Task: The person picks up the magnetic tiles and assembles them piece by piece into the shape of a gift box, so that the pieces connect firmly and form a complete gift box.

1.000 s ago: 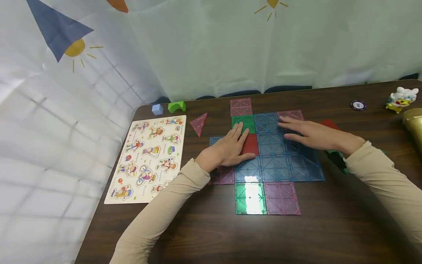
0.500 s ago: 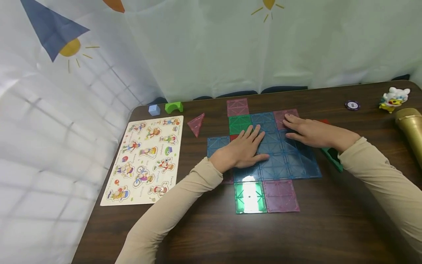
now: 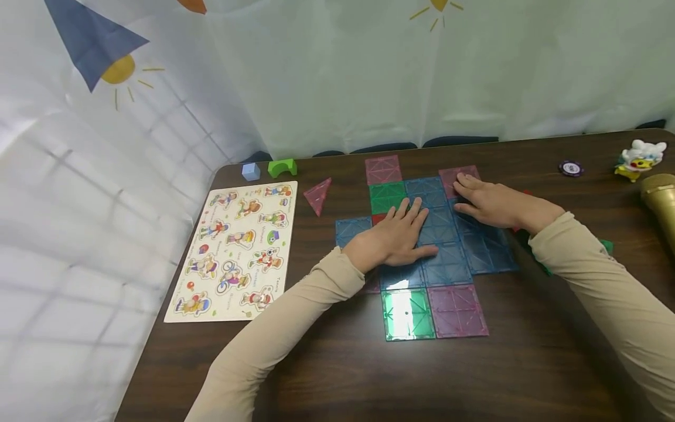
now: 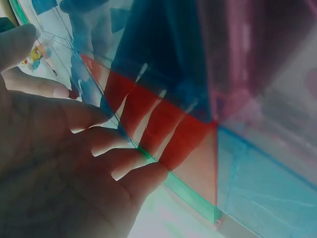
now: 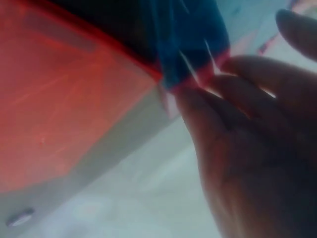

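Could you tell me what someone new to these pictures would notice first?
First, the patchwork of translucent tiles laid flat mid-table, mostly blue with green, pink and red squares at its edges. Both hands lie flat on it: the left hand near its centre, the right hand at the far right corner. To the left lies a wooden puzzle board with cartoon figures.

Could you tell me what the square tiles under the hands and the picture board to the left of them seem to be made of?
The square tiles look like translucent coloured plastic: glossy, with glare on the green tile and moulded ribs inside. The picture board looks like pale wood or thick card with matte printed figures; which one is unclear.
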`<state>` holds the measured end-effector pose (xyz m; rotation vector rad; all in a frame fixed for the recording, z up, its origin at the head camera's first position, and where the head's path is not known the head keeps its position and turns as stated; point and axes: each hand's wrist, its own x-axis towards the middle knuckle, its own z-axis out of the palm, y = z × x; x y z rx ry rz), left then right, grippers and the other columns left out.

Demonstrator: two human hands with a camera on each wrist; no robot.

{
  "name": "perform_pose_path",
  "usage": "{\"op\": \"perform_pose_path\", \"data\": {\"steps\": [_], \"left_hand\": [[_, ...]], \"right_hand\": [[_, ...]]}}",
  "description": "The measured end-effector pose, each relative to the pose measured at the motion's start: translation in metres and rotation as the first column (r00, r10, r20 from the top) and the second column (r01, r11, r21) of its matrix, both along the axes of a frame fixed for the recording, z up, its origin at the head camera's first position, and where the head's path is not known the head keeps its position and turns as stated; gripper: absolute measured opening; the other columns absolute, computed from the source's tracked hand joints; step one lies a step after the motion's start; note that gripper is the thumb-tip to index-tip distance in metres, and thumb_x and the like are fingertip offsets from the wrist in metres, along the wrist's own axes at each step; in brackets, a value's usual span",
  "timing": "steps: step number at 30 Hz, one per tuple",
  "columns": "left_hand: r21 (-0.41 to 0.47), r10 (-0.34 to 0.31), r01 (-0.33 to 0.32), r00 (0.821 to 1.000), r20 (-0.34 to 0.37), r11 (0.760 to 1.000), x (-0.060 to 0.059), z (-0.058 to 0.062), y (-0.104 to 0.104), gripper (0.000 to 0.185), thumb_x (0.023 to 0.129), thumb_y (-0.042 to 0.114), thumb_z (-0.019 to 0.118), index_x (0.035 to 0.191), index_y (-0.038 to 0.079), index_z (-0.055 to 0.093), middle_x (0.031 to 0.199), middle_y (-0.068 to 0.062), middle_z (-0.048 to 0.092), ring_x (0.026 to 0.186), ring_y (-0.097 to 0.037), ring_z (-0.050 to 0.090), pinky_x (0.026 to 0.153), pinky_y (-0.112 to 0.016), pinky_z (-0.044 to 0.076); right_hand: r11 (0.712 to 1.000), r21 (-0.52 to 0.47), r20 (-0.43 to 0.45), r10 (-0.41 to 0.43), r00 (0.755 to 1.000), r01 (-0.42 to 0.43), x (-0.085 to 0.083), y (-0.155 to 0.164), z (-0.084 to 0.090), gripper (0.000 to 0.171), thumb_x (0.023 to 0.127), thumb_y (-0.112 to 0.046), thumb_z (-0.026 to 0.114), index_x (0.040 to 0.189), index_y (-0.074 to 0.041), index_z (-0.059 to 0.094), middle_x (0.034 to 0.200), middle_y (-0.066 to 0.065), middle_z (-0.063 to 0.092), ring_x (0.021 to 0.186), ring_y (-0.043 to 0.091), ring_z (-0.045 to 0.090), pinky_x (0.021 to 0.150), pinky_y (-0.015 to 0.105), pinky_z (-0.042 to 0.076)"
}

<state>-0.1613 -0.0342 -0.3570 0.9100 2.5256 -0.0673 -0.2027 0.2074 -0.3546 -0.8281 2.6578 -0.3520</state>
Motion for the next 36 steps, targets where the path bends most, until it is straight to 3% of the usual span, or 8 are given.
{"op": "perform_pose_path", "data": {"steps": [6, 11, 15, 20, 25, 31, 36], "left_hand": [[0.015, 0.020, -0.021, 0.999, 0.030, 1.000, -0.002, 0.000, -0.004, 0.088, 0.108, 0.063, 0.036, 0.168, 0.009, -0.001, 0.174, -0.012, -0.013, 0.160, -0.030, -0.012, 0.129, -0.045, 0.005], [-0.027, 0.025, -0.025, 1.000, -0.002, 0.999, 0.000, 0.000, 0.001, 0.087, 0.108, 0.064, 0.034, 0.168, 0.010, 0.001, 0.175, -0.011, -0.010, 0.161, -0.028, -0.009, 0.129, -0.044, 0.007], [-0.083, -0.051, 0.046, 0.997, -0.060, 0.995, 0.010, -0.001, 0.023, 0.081, 0.109, 0.063, 0.029, 0.169, 0.014, 0.006, 0.176, -0.008, -0.004, 0.162, -0.025, -0.002, 0.129, -0.043, 0.011], [-0.093, -0.179, 0.175, 0.983, -0.036, 0.980, 0.028, -0.006, 0.050, 0.077, 0.109, 0.064, 0.025, 0.170, 0.021, 0.005, 0.176, -0.006, -0.006, 0.162, -0.024, -0.004, 0.129, -0.043, 0.010], [-0.128, -0.191, 0.182, 0.980, -0.058, 0.975, 0.036, -0.008, 0.054, 0.080, 0.108, 0.066, 0.024, 0.170, 0.021, 0.001, 0.175, -0.006, -0.011, 0.161, -0.023, -0.007, 0.129, -0.043, 0.009], [-0.096, -0.207, 0.201, 0.976, -0.062, 0.975, 0.039, -0.008, 0.053, 0.082, 0.107, 0.068, 0.025, 0.170, 0.020, 0.001, 0.175, -0.006, -0.011, 0.161, -0.023, -0.008, 0.130, -0.044, 0.008], [-0.115, -0.233, 0.224, 0.970, -0.069, 0.968, 0.046, -0.007, 0.053, 0.083, 0.106, 0.070, 0.026, 0.170, 0.022, 0.000, 0.176, -0.005, -0.011, 0.161, -0.022, -0.009, 0.130, -0.043, 0.007]], "right_hand": [[1.000, -0.015, -0.018, 0.023, 1.000, -0.023, 0.007, -0.001, -0.001, 0.060, 0.107, -0.011, 0.057, 0.153, 0.019, 0.032, 0.161, 0.042, 0.019, 0.149, 0.056, 0.023, 0.116, 0.070, 0.027], [1.000, -0.008, -0.002, 0.022, 1.000, -0.022, 0.010, 0.000, -0.004, 0.060, 0.107, -0.009, 0.056, 0.154, 0.019, 0.030, 0.161, 0.042, 0.018, 0.150, 0.057, 0.021, 0.117, 0.069, 0.026], [0.999, -0.015, -0.001, 0.029, 1.000, -0.029, 0.009, 0.002, -0.005, 0.057, 0.106, -0.004, 0.054, 0.153, 0.019, 0.031, 0.161, 0.042, 0.019, 0.149, 0.057, 0.023, 0.116, 0.070, 0.026], [0.998, -0.031, -0.013, 0.059, 0.998, -0.059, 0.007, 0.001, -0.007, 0.054, 0.104, 0.002, 0.052, 0.152, 0.019, 0.033, 0.161, 0.042, 0.021, 0.148, 0.057, 0.025, 0.114, 0.070, 0.030], [0.998, -0.024, -0.030, 0.064, 0.998, -0.064, 0.005, 0.000, -0.007, 0.053, 0.104, 0.006, 0.049, 0.152, 0.020, 0.033, 0.161, 0.042, 0.021, 0.149, 0.056, 0.025, 0.114, 0.068, 0.031], [0.999, 0.043, -0.064, 0.014, 0.998, -0.011, -0.010, -0.001, -0.006, 0.054, 0.105, 0.003, 0.046, 0.152, 0.023, 0.028, 0.160, 0.044, 0.019, 0.148, 0.058, 0.023, 0.112, 0.069, 0.033], [0.992, 0.104, 0.006, -0.078, 0.997, 0.077, -0.027, 0.002, 0.001, 0.057, 0.107, -0.002, 0.044, 0.153, 0.024, 0.021, 0.160, 0.046, 0.011, 0.150, 0.059, 0.015, 0.117, 0.070, 0.024]]}}
